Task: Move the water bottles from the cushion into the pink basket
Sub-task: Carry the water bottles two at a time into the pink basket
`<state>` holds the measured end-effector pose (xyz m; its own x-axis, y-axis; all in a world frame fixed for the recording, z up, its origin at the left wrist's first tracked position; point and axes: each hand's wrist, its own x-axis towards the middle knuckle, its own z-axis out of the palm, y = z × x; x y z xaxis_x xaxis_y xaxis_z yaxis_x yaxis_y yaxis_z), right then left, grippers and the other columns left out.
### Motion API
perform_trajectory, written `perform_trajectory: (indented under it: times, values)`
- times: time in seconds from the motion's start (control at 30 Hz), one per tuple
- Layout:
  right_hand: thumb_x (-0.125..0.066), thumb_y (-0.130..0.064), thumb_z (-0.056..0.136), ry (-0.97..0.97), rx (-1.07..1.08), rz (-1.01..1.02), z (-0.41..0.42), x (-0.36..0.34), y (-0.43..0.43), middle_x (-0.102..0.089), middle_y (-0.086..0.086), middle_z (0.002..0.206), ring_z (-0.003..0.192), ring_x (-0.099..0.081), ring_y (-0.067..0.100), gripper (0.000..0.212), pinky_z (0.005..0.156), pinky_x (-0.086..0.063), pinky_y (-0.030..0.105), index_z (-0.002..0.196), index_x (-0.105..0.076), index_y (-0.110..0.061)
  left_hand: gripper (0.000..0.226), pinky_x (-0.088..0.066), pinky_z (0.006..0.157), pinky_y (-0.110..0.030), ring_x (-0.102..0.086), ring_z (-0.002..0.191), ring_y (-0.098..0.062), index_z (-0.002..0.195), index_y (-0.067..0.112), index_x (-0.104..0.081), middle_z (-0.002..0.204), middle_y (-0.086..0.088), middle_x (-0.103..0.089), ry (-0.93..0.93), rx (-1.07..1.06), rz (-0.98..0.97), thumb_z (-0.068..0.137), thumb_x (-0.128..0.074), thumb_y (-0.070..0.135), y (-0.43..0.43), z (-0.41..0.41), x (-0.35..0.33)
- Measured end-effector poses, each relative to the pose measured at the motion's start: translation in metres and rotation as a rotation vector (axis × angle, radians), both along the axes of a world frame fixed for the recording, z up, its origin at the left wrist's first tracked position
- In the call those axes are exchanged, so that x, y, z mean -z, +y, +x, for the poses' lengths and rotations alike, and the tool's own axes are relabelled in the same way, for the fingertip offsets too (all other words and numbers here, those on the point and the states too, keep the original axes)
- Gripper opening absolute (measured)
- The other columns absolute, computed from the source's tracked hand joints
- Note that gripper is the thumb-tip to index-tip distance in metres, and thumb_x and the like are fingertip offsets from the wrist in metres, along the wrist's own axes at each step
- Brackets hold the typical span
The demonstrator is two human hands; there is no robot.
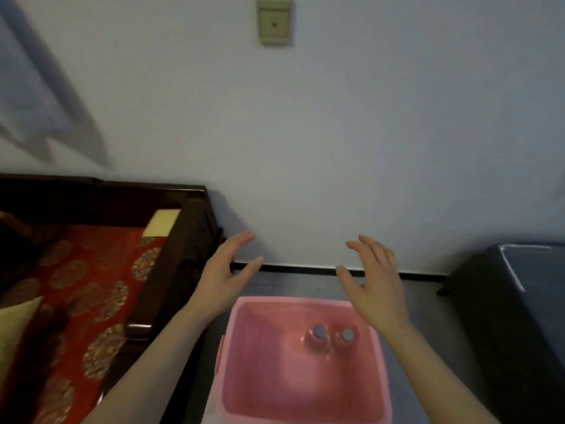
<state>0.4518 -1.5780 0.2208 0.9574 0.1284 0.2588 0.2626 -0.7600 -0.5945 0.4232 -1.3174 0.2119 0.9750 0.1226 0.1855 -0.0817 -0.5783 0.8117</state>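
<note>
The pink basket (pixel 232 374) stands on the floor at the bottom centre. Two clear water bottles stand upright side by side inside it, seen from above by their grey caps: one bottle (pixel 319 332) on the left, the other bottle (pixel 347 335) just to its right. My left hand (pixel 224 272) hovers open above the basket's far left corner, holding nothing. My right hand (pixel 374 278) hovers open above the far right corner, also holding nothing. The red patterned cushion (pixel 88 289) lies on the dark wooden seat at the left; no bottle shows on its visible part.
The seat's dark wooden armrest (pixel 171 264) runs between the cushion and the basket. A yellowish pillow (pixel 15 328) sits at the left edge. A dark case (pixel 513 316) stands at the right. A pale wall with a switch plate (pixel 274 22) is straight ahead.
</note>
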Motion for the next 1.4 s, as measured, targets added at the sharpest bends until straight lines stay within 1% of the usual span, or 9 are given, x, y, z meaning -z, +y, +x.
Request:
perform_trajectory:
  times: [0.07,0.3,0.4,0.5,0.7,0.77,0.87,1.07,1.4]
  values:
    - [-0.066,-0.027,0.084,-0.051,-0.075,-0.004,0.0,-0.024,0.026,-0.046,0.005,0.142,0.132,-0.035,0.022,0.044,0.108,-0.034,0.038,0.126,-0.056,-0.016,0.05,-0.029,0.108,-0.014,-0.041,0.131,0.0,0.134,0.02,-0.051,0.14,0.009,-0.049,-0.069,-0.07,0.048,0.087,-0.066,0.027,0.03,-0.024,-0.031]
    - [-0.063,-0.033,0.086,-0.169,-0.365,-0.002,-0.04,-0.078,0.15,-0.04,0.004,0.147,0.135,-0.028,0.02,0.051,0.111,-0.031,0.04,0.133,-0.05,-0.018,0.063,-0.038,0.109,-0.04,-0.035,0.137,-0.008,0.141,0.032,-0.04,0.149,0.012,-0.037,-0.182,-0.414,0.237,0.084,-0.067,0.035,0.148,-0.171,-0.105]
    - [-0.063,-0.035,0.085,-0.193,-0.501,0.037,-0.083,-0.093,0.227,-0.041,0.003,0.146,0.135,-0.028,0.02,0.053,0.111,-0.03,0.04,0.133,-0.049,-0.02,0.068,-0.034,0.11,-0.038,-0.028,0.139,-0.007,0.144,0.035,-0.032,0.15,0.015,-0.032,-0.182,-0.575,0.361,0.084,-0.063,0.041,0.206,-0.264,-0.12]
    - [-0.063,-0.039,0.084,-0.216,-0.608,0.047,-0.136,-0.106,0.306,-0.037,-0.001,0.148,0.138,-0.024,0.016,0.056,0.114,-0.028,0.041,0.136,-0.046,-0.025,0.07,-0.034,0.107,-0.035,-0.032,0.137,-0.009,0.144,0.033,-0.032,0.148,0.012,-0.035,-0.206,-0.754,0.426,0.081,-0.06,0.044,0.259,-0.361,-0.132]
    - [-0.065,-0.037,0.082,-0.277,-0.77,0.14,-0.254,-0.127,0.446,-0.042,0.002,0.145,0.137,-0.03,0.02,0.054,0.111,-0.03,0.04,0.132,-0.05,-0.023,0.068,-0.039,0.103,-0.045,-0.043,0.131,-0.029,0.143,0.013,-0.038,0.143,-0.011,-0.046,-0.215,-1.059,0.444,0.082,-0.07,0.021,0.354,-0.526,-0.147]
    - [-0.066,-0.035,0.082,-0.276,-0.802,0.136,-0.281,-0.129,0.479,-0.041,0.004,0.146,0.138,-0.029,0.022,0.055,0.111,-0.028,0.04,0.132,-0.05,-0.021,0.069,-0.038,0.103,-0.041,-0.044,0.13,-0.028,0.143,0.012,-0.038,0.143,-0.012,-0.046,-0.197,-1.115,0.451,0.083,-0.071,0.02,0.377,-0.562,-0.148]
    - [-0.066,-0.034,0.081,-0.255,-0.85,0.108,-0.323,-0.124,0.527,-0.04,0.006,0.147,0.138,-0.027,0.024,0.058,0.111,-0.028,0.041,0.134,-0.049,-0.02,0.069,-0.037,0.093,-0.029,-0.051,0.119,-0.024,0.144,0.013,-0.037,0.141,-0.009,-0.048,-0.138,-1.194,0.438,0.084,-0.069,0.023,0.408,-0.61,-0.143]
    - [-0.068,-0.031,0.08,-0.247,-0.91,0.053,-0.37,-0.113,0.619,-0.039,0.004,0.147,0.138,-0.025,0.023,0.057,0.109,-0.029,0.04,0.134,-0.048,-0.024,0.07,-0.027,0.102,-0.026,-0.038,0.132,-0.016,0.145,0.013,-0.034,0.148,-0.008,-0.041,-0.115,-1.31,0.432,0.085,-0.068,0.023,0.478,-0.671,-0.129]
    - [-0.07,-0.028,0.079,-0.164,-0.91,0.06,-0.379,-0.067,0.796,-0.042,0.005,0.145,0.135,-0.029,0.027,0.058,0.107,-0.031,0.045,0.133,-0.049,-0.02,0.073,-0.032,0.106,-0.034,-0.038,0.135,-0.022,0.147,0.015,-0.031,0.149,-0.008,-0.039,-0.009,-1.343,0.374,0.085,-0.069,0.02,0.648,-0.708,-0.097]
